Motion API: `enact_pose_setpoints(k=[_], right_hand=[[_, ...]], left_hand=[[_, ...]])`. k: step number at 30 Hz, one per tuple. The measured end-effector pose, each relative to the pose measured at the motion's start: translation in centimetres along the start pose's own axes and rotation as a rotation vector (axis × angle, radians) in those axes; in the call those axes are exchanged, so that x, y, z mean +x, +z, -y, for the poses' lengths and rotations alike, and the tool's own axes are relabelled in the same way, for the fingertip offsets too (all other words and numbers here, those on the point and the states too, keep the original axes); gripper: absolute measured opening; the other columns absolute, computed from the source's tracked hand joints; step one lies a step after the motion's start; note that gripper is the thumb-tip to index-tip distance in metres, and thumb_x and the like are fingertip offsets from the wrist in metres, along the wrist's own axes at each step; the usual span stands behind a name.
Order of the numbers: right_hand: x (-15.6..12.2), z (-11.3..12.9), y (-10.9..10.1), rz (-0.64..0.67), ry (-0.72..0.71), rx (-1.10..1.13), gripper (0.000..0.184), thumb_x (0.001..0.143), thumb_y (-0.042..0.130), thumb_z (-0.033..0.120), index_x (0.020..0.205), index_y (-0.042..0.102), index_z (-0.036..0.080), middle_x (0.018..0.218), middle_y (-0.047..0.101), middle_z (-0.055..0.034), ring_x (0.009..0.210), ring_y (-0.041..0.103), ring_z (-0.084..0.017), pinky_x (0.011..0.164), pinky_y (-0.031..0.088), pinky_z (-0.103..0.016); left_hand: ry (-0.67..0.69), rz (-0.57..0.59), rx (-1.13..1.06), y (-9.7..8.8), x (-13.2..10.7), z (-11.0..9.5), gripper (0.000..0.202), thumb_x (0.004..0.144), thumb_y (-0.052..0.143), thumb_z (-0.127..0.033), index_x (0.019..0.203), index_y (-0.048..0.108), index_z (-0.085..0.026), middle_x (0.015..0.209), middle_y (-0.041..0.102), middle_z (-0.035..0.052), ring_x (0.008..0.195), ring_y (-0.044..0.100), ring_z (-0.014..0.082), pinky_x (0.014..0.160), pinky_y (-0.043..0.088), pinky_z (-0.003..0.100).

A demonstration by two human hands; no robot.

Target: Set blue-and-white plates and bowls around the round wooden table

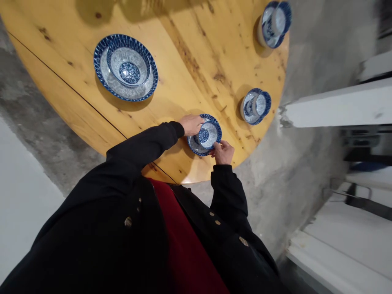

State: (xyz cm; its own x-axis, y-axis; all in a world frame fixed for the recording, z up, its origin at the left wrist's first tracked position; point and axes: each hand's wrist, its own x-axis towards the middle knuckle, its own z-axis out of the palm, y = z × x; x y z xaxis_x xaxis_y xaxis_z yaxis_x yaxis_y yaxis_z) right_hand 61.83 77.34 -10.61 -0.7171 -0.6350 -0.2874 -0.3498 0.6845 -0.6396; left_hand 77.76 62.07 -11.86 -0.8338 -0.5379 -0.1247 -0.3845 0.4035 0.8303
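Observation:
Near the table's front edge, a small blue-and-white bowl [209, 134] sits in a wider blue-rimmed dish [193, 145]. My left hand [191, 125] is closed at the upper left of this pair, its fingertips at the small bowl's rim. From the lower right, my right hand [223, 152] pinches the rim, thumb on top and fingers partly hidden below. Whether it grips only the small bowl or the dish too is hard to see. Further left lies a large patterned plate [102, 67] with a bowl [130, 65] resting in it.
The round wooden table [183, 77] has a dark seam on its left side. Toward its right edge stand a nested pair of bowls [255, 107] and, farther back, another nested pair [274, 24]. White bench-like slabs [339, 104] rise from the concrete floor [269, 163] at right.

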Motion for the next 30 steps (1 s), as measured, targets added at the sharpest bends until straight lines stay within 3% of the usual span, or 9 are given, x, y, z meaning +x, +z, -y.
enact_pose_setpoints(k=[5, 13, 18, 21, 24, 27, 30], right_hand=[[-0.5, 0.5, 0.4, -0.001, 0.017, 0.049, 0.017, 0.068, 0.055, 0.032, 0.077, 0.061, 0.018, 0.043, 0.055, 0.0026, 0.038, 0.053, -0.017, 0.038, 0.043, -0.025], [0.1, 1.3, 1.6, 0.021, -0.009, 0.065, 0.012, 0.067, 0.052, 0.032, 0.069, 0.056, 0.022, 0.041, 0.054, 0.0020, 0.037, 0.054, -0.018, 0.036, 0.039, -0.025], [-0.6, 1.1, 1.0, 0.045, 0.013, 0.045, 0.031, 0.074, 0.053, 0.047, 0.083, 0.063, 0.019, 0.048, 0.060, -0.0005, 0.040, 0.059, -0.019, 0.040, 0.043, -0.027], [-2.8, -0.1, 0.1, 0.007, 0.044, 0.033, 0.054, 0.074, 0.052, 0.061, 0.099, 0.065, 0.015, 0.058, 0.065, -0.0027, 0.043, 0.061, -0.018, 0.045, 0.046, -0.027], [-6.4, -2.8, -0.2, -0.027, 0.071, 0.089, 0.069, 0.072, 0.049, 0.071, 0.104, 0.064, 0.012, 0.059, 0.065, -0.0030, 0.044, 0.060, -0.018, 0.045, 0.046, -0.028], [-10.7, -5.9, 1.0, 0.009, 0.098, 0.171, 0.075, 0.072, 0.049, 0.075, 0.106, 0.064, 0.011, 0.060, 0.063, -0.0013, 0.045, 0.059, -0.017, 0.046, 0.047, -0.029], [-14.2, -8.1, 2.8, 0.107, 0.127, 0.221, 0.075, 0.072, 0.049, 0.077, 0.106, 0.065, 0.013, 0.059, 0.062, 0.0001, 0.044, 0.057, -0.017, 0.046, 0.046, -0.029]], left_hand=[[-0.041, 0.079, 0.145, -1.4, -1.0, -1.2, 0.038, 0.093, 0.039, -0.022, 0.118, 0.067, -0.016, 0.122, 0.070, 0.0144, 0.109, 0.066, 0.0278, 0.093, 0.048, 0.037], [-0.061, 0.111, 0.166, -2.7, -1.8, -1.3, 0.036, 0.093, 0.040, -0.025, 0.117, 0.065, -0.017, 0.120, 0.071, 0.0149, 0.115, 0.064, 0.0291, 0.097, 0.047, 0.037], [-0.084, 0.068, 0.212, -3.2, -2.5, -1.3, 0.035, 0.093, 0.043, -0.026, 0.119, 0.063, -0.014, 0.115, 0.072, 0.0151, 0.109, 0.066, 0.0281, 0.092, 0.050, 0.035], [-0.097, -0.009, 0.238, -4.1, -3.1, -1.1, 0.037, 0.094, 0.040, -0.025, 0.122, 0.061, -0.014, 0.111, 0.072, 0.0136, 0.105, 0.067, 0.0261, 0.092, 0.050, 0.034], [-0.088, -0.132, 0.175, -4.8, -4.2, -0.7, 0.034, 0.094, 0.042, -0.025, 0.121, 0.062, -0.017, 0.106, 0.073, 0.0090, 0.097, 0.068, 0.0230, 0.090, 0.050, 0.033], [-0.088, -0.212, 0.078, -4.9, -6.4, -0.5, 0.034, 0.094, 0.044, -0.026, 0.120, 0.063, -0.019, 0.101, 0.073, 0.0063, 0.091, 0.068, 0.0207, 0.087, 0.050, 0.031], [-0.135, -0.244, 0.022, -3.8, -9.7, -0.8, 0.035, 0.094, 0.044, -0.028, 0.122, 0.064, -0.018, 0.097, 0.074, 0.0058, 0.086, 0.068, 0.0191, 0.084, 0.050, 0.029]])
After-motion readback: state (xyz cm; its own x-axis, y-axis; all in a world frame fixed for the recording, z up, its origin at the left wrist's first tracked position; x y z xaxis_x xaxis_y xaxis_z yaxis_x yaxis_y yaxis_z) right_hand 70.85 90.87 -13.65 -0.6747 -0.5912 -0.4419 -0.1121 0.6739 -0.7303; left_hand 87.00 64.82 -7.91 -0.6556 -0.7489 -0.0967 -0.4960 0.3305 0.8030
